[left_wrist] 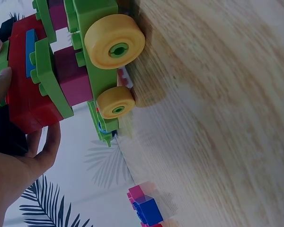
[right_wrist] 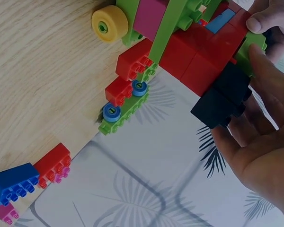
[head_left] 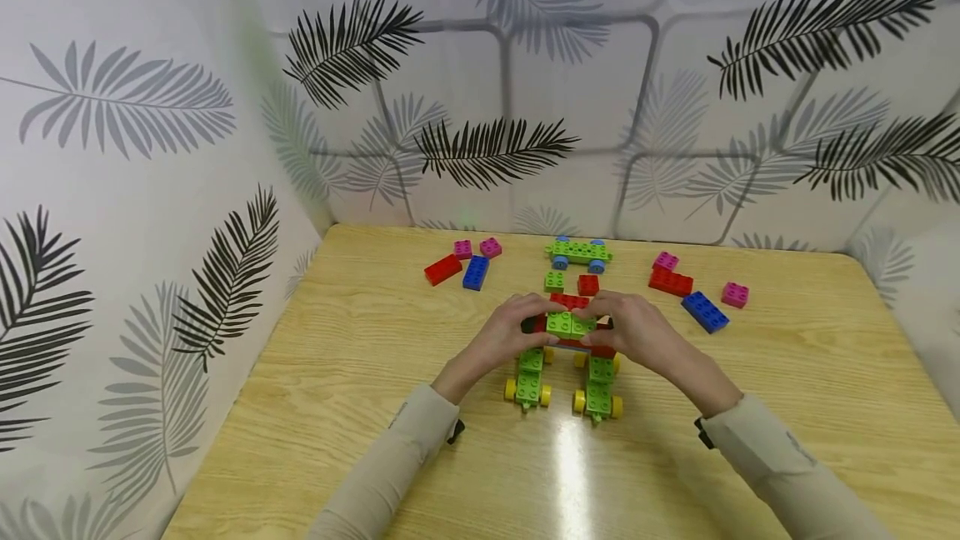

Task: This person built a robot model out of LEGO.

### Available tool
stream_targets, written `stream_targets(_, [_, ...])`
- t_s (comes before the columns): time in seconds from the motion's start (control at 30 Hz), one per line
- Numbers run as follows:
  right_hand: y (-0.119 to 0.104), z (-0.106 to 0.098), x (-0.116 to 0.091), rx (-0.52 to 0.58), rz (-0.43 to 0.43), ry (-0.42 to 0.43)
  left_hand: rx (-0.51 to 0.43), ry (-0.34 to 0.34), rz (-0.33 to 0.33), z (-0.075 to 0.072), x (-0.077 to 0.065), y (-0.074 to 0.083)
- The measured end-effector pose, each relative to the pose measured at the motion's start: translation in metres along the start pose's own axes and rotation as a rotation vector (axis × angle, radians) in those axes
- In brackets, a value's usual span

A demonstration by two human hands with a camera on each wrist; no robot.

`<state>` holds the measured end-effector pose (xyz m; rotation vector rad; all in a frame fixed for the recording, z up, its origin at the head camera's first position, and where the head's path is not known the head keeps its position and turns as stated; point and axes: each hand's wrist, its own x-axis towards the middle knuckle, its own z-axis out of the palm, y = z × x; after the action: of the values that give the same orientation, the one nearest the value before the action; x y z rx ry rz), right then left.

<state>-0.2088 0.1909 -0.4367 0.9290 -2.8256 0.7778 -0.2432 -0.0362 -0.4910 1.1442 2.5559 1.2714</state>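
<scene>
My left hand [head_left: 504, 333] and right hand [head_left: 639, 330] meet over a toy-brick structure, thumbs in front and fingers behind. Between them sit two light green bricks [head_left: 559, 323] on top; each hand pinches one from its side. Below lie red bricks [left_wrist: 26, 80] with a blue brick [right_wrist: 221, 21] between them. Black bricks [right_wrist: 222, 97] stick up at the ends, close to the fingers. Two green wheeled bases [head_left: 528, 382] with yellow wheels [left_wrist: 114, 41] carry it, with purple bricks [left_wrist: 73, 75] in the stack. The far fingers are partly hidden behind the bricks.
Behind the structure stands a green car base [head_left: 577, 252] with blue wheels, near a small green brick [head_left: 554, 281] and a red one [head_left: 588, 284]. Loose pink, red and blue bricks [head_left: 476, 272] lie back left, others [head_left: 705, 312] back right. A patterned wall borders the wooden table [head_left: 337, 440].
</scene>
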Motion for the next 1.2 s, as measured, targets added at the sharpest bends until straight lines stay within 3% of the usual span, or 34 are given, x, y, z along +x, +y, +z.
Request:
stream_targets(0.47, [-0.002,0.0019,0.0025,-0.013,0.022,-0.008,0.031,-0.006,-0.009,-0.0029,0.0006,0.0022])
stream_targets(0.8, [-0.0044,-0.0044,0.0038,0.001,0.068,-0.068,0.056,-0.008,-0.006,-0.0017,0.0011,0.0019])
stream_targets(1.07, [0.0007,0.0008,0.0021,0.051,0.021,-0.017,0.06,-0.005,0.007,-0.0034,0.0005,0.0002])
stream_targets(1.2, [0.003,0.0039,-0.0017,0.099,0.048,-0.012,0.073,-0.001,0.011,-0.002,-0.0005,-0.0005])
